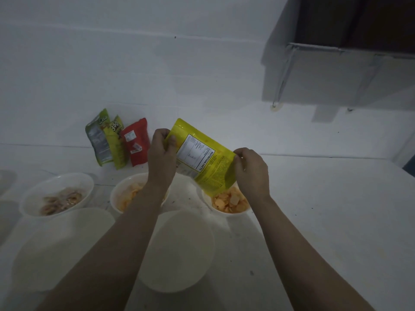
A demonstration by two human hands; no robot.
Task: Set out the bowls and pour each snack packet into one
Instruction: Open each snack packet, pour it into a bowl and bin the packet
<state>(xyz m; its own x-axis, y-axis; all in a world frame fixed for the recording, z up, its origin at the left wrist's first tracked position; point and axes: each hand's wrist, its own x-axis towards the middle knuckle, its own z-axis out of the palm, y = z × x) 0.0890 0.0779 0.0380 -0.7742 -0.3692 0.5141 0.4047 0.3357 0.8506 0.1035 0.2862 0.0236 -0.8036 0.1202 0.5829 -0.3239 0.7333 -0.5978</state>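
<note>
Yellow packet [203,157] tilted between both hands, over chip bowl [233,212]

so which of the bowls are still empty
The two nearest bowls, one under the left forearm and one between the arms, look empty. The three behind hold snacks: rings, chips, and chips under the yellow packet.

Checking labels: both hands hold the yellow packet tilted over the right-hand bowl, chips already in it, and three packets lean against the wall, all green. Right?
Not quite. In the head view the three packets against the wall are not all green: one is red. The rest holds: left hand and right hand hold the yellow packet tilted over the right-hand bowl, which has chips in it.
</note>
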